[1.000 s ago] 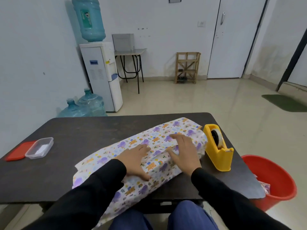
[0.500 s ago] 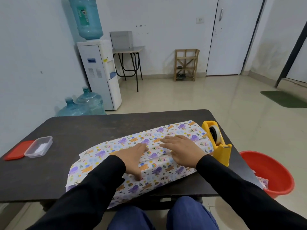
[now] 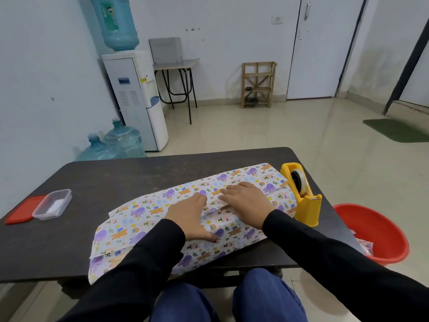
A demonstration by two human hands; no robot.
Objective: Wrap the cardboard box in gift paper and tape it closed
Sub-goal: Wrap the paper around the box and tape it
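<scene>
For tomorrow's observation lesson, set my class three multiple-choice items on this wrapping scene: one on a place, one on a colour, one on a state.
1. Where does the dispenser stand?
A. at the paper's right end
B. at its left end
C. on top of it

2. What colour is the bucket?
A. blue
B. red
C. green

3. How do the hands lie?
A. both flat on the paper
B. both clenched in fists
C. both raised in the air

Answers:
1 A, the yellow dispenser sits against the paper's right end.
2 B, its wall and rim are red.
3 A, the left hand and right hand press the paper with straight fingers.
</scene>
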